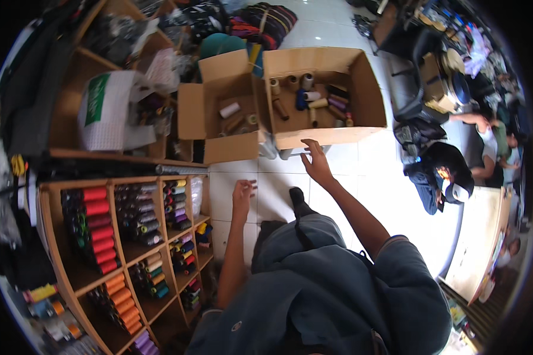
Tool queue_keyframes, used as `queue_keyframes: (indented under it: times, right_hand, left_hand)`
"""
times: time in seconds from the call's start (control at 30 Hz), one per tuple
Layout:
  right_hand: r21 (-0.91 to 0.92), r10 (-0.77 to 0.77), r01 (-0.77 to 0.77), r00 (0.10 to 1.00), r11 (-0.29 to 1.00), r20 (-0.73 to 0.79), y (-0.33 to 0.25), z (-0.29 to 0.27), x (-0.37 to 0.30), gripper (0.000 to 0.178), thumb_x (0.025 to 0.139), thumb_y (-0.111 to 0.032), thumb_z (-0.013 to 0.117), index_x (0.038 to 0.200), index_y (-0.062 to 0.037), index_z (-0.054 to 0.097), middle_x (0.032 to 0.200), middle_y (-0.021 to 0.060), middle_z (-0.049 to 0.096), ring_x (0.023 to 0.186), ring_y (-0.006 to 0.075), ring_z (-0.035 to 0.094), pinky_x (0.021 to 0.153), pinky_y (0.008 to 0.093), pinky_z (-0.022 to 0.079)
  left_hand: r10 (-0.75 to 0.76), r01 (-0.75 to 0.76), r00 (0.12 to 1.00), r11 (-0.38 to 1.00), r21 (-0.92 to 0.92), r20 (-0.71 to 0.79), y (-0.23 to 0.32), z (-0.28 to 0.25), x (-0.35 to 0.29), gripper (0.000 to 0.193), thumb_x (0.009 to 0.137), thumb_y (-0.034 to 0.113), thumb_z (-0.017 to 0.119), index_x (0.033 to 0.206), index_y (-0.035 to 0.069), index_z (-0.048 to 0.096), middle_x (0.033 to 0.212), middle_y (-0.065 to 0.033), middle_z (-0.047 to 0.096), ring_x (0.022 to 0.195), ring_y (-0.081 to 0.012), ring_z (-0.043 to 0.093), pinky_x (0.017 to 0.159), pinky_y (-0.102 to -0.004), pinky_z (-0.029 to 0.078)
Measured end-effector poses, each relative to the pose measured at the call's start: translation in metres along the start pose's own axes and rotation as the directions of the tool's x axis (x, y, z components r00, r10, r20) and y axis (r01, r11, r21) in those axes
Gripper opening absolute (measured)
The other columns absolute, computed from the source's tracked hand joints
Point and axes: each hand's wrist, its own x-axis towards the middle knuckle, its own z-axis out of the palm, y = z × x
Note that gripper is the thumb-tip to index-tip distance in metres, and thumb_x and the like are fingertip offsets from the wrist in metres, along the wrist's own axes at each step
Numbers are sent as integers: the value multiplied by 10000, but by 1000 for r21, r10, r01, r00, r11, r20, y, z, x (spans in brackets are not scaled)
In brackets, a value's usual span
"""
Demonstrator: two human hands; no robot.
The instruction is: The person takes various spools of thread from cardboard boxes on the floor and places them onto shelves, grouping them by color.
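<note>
My right hand [317, 163] is raised just in front of the larger cardboard box [305, 140], fingers apart and nothing in them. That box holds several loose thread spools in brown, white, purple, black and blue, among them a pale yellow spool [317, 103]. My left hand [243, 195] hovers over the floor, between the smaller cardboard box [234, 149] and the thread shelf. Its fingers are loosely bent and apart, with nothing visible in them. Inside the smaller box lie a white spool [230, 110] and a few brownish ones.
At my left a wooden shelf [137, 260] holds spools sorted by colour, including red spools [102, 236] and orange spools [122, 302]. Beyond it stands a white bag [109, 127]. Bundled striped cloth [266, 25] lies behind the boxes. People sit at the right near a table [477, 242].
</note>
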Motion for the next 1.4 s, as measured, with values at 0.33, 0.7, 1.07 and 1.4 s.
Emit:
queue_keyframes:
  times: [0.33,0.7,1.07,1.4]
  right_hand:
    - [-137,45,-74,977,988,-206,27,-11,45,424,814,-13,585,1209,-41,435,1112,161,504,955,296,578,769,362,496]
    - [-148,170,-228,930,962,-325,4,-1,77,374,763,16,568,1123,-2,470,1036,215,494,929,430,521,762,452,466]
    - [-256,145,-314,845,914,-515,45,-95,97,211,818,-37,548,1027,-11,537,909,210,555,806,409,577,678,441,477]
    - [-714,476,-308,878,628,41,246,-141,127,428,925,-303,436,1315,-126,449,967,252,604,929,385,599,776,469,484]
  left_hand:
    - [73,-65,967,997,-40,244,40,63,118,131,935,230,489,956,114,544,1052,-54,615,942,-153,585,780,-282,431]
    - [190,-160,916,981,-112,354,77,66,197,120,934,154,503,974,48,543,930,-37,593,831,-94,551,746,-248,427]
    - [232,-217,858,972,-86,458,86,121,237,139,930,129,506,991,12,550,918,-67,612,833,-129,584,755,-256,460]
    - [105,-148,900,987,69,423,32,188,310,174,927,162,494,1028,31,548,955,-88,630,862,-131,599,749,-251,457]
